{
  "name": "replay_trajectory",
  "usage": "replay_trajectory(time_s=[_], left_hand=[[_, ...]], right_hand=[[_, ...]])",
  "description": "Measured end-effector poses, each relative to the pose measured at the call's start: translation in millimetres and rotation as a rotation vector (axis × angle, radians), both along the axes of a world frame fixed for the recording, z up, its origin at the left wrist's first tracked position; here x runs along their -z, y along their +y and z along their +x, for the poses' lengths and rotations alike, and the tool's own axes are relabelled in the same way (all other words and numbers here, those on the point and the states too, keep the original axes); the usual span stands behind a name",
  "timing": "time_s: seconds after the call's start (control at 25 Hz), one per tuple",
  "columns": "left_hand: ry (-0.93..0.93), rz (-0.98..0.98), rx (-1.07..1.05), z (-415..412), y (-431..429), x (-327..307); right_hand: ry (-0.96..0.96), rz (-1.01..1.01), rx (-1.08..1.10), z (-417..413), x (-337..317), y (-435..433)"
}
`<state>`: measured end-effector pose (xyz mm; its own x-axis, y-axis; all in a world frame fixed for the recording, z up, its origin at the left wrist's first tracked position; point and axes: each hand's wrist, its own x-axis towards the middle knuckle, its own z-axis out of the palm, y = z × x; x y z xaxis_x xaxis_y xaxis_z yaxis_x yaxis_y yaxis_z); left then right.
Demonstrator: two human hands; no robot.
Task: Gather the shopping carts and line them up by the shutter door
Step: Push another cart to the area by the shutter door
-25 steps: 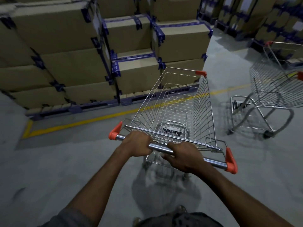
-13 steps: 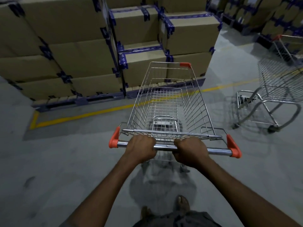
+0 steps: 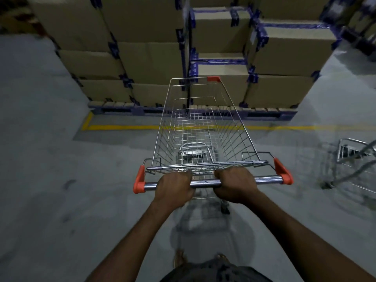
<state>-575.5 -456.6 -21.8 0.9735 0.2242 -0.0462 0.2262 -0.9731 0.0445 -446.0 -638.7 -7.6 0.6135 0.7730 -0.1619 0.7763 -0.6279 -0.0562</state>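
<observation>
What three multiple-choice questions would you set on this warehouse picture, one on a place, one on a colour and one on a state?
1. Where is the second cart relative to the held cart?
A) to its right, at the edge of the view
B) to its left
C) nested into its front

2. What colour are the end caps of the held cart's handle?
A) blue
B) orange-red
C) green

3. How are the hands placed on that handle?
A) both grip it
B) only the left grips it
C) neither touches it

Answers:
1 A: its frame shows at the right edge, apart from the held cart.
2 B: the caps at both ends are orange-red.
3 A: the left hand and the right hand each curl round the handle.
</observation>
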Motion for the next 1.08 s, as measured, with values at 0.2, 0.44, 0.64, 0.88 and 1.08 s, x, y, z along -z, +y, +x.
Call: replay_trajectory(time_s=[0.2,0.44,0.64,0.88,1.08], left_hand=[[0.242,-0.243,-0.22,1,17,-26],[0.255,-0.343,-0.412,-31,52,-29],[0.042,-0.014,-0.473,-62,81,-3],[-0.036,0.124,-0.537,-97,127,4],[-0.153,0.075,-0.506,-117,187,5]], right_hand=[[0.025,-0.078,-0.113,7,-6,40],[-0.059,0.038,-0.187,-22,-3,85],[-0.054,0.027,-0.266,-41,-10,134],[-0.106,0.07,-0.334,-54,4,203],[-0.145,0.237,-0.459,-60,17,270]])
